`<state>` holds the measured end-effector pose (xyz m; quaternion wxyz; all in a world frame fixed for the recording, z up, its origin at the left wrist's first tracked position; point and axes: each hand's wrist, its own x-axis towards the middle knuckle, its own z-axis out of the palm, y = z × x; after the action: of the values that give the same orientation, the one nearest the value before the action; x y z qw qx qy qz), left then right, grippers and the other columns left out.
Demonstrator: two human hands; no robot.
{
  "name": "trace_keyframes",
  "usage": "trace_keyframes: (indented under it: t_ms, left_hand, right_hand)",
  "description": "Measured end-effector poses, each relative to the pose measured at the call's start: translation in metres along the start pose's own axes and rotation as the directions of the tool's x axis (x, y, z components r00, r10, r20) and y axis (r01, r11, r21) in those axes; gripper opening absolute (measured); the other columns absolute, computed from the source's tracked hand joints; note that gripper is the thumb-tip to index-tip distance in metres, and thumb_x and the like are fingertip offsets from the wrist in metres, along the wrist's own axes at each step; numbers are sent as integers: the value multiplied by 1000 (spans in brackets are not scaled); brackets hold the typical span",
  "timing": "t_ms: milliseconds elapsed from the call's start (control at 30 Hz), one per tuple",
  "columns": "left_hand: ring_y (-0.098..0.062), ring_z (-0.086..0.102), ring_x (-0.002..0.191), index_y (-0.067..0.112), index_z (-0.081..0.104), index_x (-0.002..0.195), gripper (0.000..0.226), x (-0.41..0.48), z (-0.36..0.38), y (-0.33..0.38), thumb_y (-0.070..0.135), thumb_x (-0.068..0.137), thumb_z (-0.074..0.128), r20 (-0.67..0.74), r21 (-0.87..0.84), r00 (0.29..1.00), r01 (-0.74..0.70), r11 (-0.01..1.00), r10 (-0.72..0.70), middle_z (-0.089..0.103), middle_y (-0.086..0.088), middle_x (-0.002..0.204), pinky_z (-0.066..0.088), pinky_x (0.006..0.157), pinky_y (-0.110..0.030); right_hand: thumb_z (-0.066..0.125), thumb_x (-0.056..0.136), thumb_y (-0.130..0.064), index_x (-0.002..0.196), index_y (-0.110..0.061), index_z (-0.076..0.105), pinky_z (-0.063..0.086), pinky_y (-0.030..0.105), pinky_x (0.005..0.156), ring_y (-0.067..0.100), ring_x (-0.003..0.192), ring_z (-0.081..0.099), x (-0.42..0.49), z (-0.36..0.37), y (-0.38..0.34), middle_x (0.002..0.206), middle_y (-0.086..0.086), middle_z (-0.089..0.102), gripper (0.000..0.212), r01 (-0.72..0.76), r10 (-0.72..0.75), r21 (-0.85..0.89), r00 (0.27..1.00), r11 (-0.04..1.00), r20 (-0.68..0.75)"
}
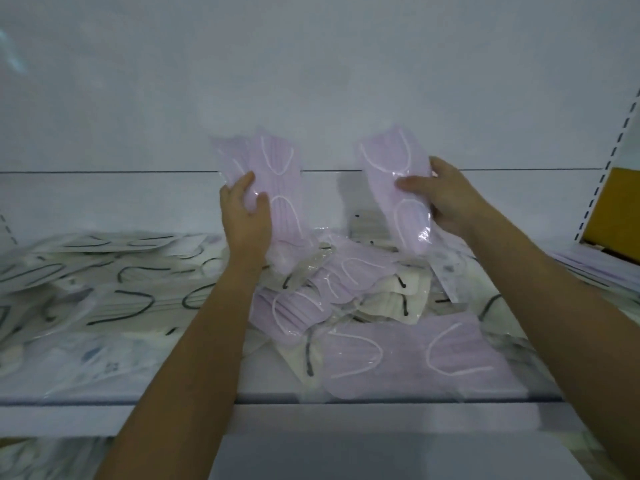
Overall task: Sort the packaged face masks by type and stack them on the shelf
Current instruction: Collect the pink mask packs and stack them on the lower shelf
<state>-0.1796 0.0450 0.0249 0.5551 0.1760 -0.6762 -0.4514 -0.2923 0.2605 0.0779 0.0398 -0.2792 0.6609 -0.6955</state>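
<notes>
My left hand [246, 212] grips a small bundle of purple packaged masks [277, 174], held upright above the shelf. My right hand [440, 195] holds a single purple packaged mask [391, 161], also upright, thumb across its front. Below them a loose heap of purple masks [311, 299] and white masks with black ear loops [384, 299] lies on the white shelf [346, 398]. A large purple pack [415, 355] lies flat at the shelf's front edge.
White masks with black loops [121, 282] are spread over the shelf's left side. A stack of purple packs [595, 268] lies at the far right beside a yellow box [616, 213]. The white back wall [311, 81] stands close behind.
</notes>
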Motion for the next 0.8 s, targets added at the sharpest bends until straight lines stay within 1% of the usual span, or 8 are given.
trace_keyframes:
  t_ms: [100,167,300,367,467,600,700,800]
  left_hand:
    - [-20,46,126,17,55,118,27,-12,13,14,25,93,57,255,-235,957,201,951,-139,46,-12,135,35,110,-36]
    - [-15,47,118,16,51,124,39,-19,18,13,27,88,63,384,-186,919,170,968,-88,44,-6,131,40,100,-19]
    - [-17,40,117,4,41,134,54,-15,15,-4,0,85,62,259,46,964,-73,996,59,39,-13,127,26,86,2]
    - [-20,38,123,3,38,136,57,-8,9,-12,-6,83,58,115,30,989,-97,995,93,38,-14,130,22,91,1]
    - [0,29,123,9,26,145,73,-2,2,-21,-15,80,51,47,-38,992,-112,993,113,30,5,135,18,90,8]
    - [-14,39,127,8,46,135,58,2,3,-29,-14,81,42,17,62,999,-53,997,52,45,-7,137,26,103,-8]
    - [-25,38,131,8,51,130,48,-1,5,-28,-8,85,42,-66,108,998,20,994,-13,47,-12,136,23,113,-30]
    - [-25,30,136,9,49,131,45,-2,5,-26,-2,88,45,-118,92,992,60,994,-49,42,-12,139,19,114,-30]
  right_hand:
    - [65,79,4,127,4,45,55,30,65,21,78,61,-2,41,8,102,12,61,52,-28,36,164,998,986,-49]
    - [70,78,-1,130,1,41,53,33,75,21,87,59,-4,70,18,107,9,60,59,-23,27,77,999,997,-48]
    - [67,85,-25,143,-12,24,52,34,84,22,100,57,7,71,33,115,5,55,72,14,-24,-149,998,989,-65]
    - [65,86,-28,145,-12,20,47,31,86,26,114,52,9,58,52,129,12,50,76,-8,4,-477,1000,879,-8]
    - [67,82,-33,144,-8,19,40,39,100,33,124,44,5,48,81,137,17,45,83,-67,265,-845,960,531,91]
    - [53,86,-3,142,-12,30,41,34,91,33,114,51,10,41,79,128,18,51,61,-71,117,-721,993,689,14]
    - [42,88,2,140,-11,34,39,30,81,33,108,53,8,31,81,120,21,56,54,-32,-31,-719,997,695,-74]
    - [39,90,1,137,-11,38,38,30,72,27,89,54,3,22,75,99,17,57,49,2,-155,-648,971,762,-180]
